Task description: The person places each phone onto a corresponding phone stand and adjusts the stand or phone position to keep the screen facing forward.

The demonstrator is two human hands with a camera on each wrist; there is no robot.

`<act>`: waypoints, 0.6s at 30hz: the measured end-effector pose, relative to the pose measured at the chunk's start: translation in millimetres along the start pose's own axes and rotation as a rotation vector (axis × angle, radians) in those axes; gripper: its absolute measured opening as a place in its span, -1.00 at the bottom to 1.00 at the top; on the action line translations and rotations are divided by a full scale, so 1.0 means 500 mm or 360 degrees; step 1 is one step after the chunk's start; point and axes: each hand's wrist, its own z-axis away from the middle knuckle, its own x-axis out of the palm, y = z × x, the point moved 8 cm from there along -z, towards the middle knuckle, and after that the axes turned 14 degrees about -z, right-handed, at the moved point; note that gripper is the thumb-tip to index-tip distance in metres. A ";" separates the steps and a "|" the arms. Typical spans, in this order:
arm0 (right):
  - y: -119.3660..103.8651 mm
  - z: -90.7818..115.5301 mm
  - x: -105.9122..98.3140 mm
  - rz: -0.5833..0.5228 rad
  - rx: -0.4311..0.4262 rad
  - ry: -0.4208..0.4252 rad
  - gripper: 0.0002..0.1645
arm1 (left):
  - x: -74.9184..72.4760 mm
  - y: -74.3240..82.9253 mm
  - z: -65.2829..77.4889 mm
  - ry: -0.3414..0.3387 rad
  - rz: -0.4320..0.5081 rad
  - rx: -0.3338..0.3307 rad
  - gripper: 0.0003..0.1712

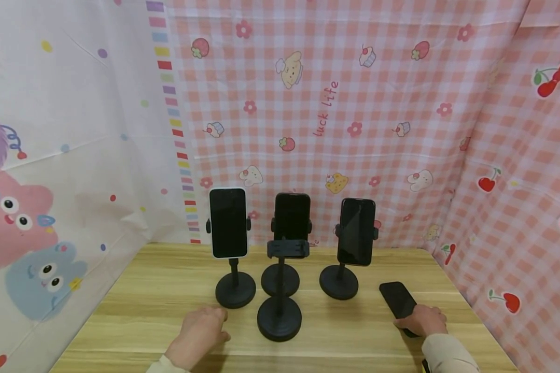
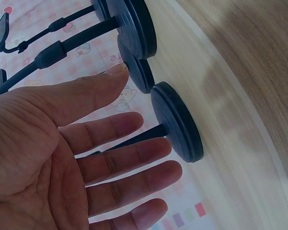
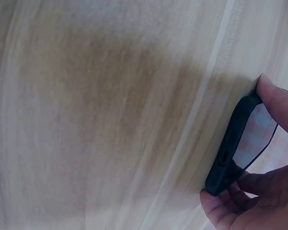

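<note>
A black smartphone (image 1: 396, 298) lies flat on the right part of the table. My right hand (image 1: 424, 320) grips its near end, with the thumb at one long edge and the fingers at the other; the right wrist view shows the charging port (image 3: 224, 158) in the phone's end. Over the table's left part, my left hand (image 1: 199, 331) holds nothing, its fingers (image 2: 129, 187) spread and relaxed. Closest to it are the round base (image 1: 235, 290) of the left phone stand and the front stand (image 1: 280, 320), whose dark clamp (image 1: 288, 249) carries no phone.
Behind stand three phones in black stands: a white-framed one (image 1: 228, 223) at left, a black one (image 1: 292, 212) in the middle, partly hidden by the front clamp, and another black one (image 1: 356, 233) at right. Patterned cloths (image 1: 326, 62) hang behind and beside the wooden table (image 1: 135, 290).
</note>
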 end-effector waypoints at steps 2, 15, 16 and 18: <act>0.000 0.001 0.000 -0.0005 0.0006 -0.0002 -0.03 | 0.000 0.001 0.000 0.0001 0.0002 0.0002 -0.66; -0.001 0.003 0.000 -0.0015 0.0030 0.0008 -0.05 | -0.002 0.005 0.003 0.0043 0.0001 0.0020 -0.67; 0.001 0.002 0.001 -0.0022 0.0037 0.0004 -0.04 | -0.003 0.005 0.003 0.0047 -0.0001 0.0023 -0.67; 0.004 0.001 0.002 -0.0033 0.0046 -0.0002 -0.02 | -0.002 0.005 0.003 0.0052 0.0004 0.0019 -0.66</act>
